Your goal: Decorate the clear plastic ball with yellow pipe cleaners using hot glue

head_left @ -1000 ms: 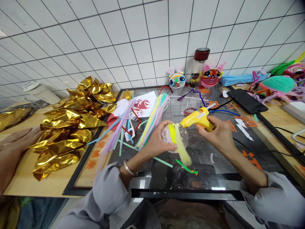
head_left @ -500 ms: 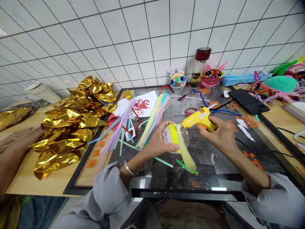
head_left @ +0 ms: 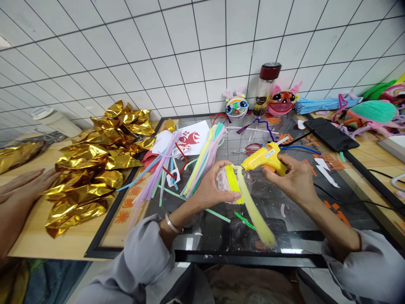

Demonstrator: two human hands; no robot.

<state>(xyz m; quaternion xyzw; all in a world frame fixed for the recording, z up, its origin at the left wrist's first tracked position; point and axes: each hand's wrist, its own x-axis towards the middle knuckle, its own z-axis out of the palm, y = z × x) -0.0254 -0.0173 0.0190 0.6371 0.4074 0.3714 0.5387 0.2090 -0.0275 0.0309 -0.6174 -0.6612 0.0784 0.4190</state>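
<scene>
My left hand [head_left: 215, 183] is closed around a clear plastic ball [head_left: 222, 181] with yellow strips across its front. A pale yellow fuzzy pipe cleaner [head_left: 255, 207] hangs from the top of the ball, its loose end slanting down to the right. In my right hand [head_left: 292, 177] is a yellow hot glue gun [head_left: 262, 157], gripped by its handle. The gun's nozzle points left and meets the ball's upper right edge, beside the pipe cleaner; whether glue is coming out cannot be seen. A short green strip [head_left: 244, 220] lies on the glass below the ball.
Bundled pastel pipe cleaners [head_left: 202, 162], red-handled scissors [head_left: 253, 147] and a black phone [head_left: 330, 134] lie on the table. Decorated balls [head_left: 236, 106] and a bottle [head_left: 264, 90] stand by the wall. Gold foil pieces [head_left: 85, 169] are heaped at left, beside another person's hands [head_left: 25, 190].
The pipe cleaner's loose end has swung down and to the right, uncovering more of the green strip. The ball has tilted slightly; both hands keep their hold.
</scene>
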